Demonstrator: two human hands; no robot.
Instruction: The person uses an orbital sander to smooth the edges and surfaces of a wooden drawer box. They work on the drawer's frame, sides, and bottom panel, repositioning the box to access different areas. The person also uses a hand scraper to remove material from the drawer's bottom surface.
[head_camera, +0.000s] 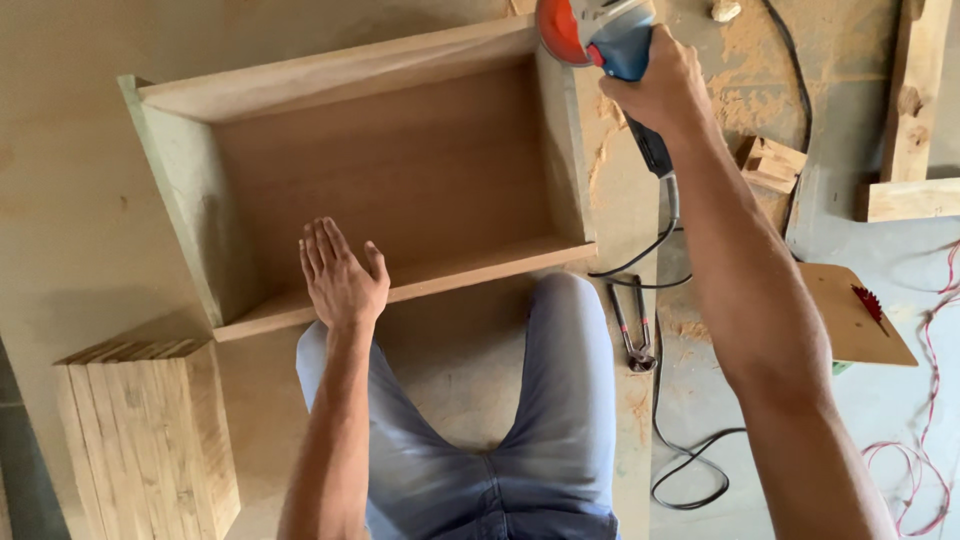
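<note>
looking down, head view: left hand lies flat and open on the near edge of the wooden box; right hand grips a blue-and-orange power sander at the box's far right corner. risk (judged): the trailing cord could snag, jerking the tool.

light: soft, even daylight, warm cast | shadows: faint, inside the wooden box | glare: none | focus: sharp overall, slight wide-angle stretch at edges
</note>
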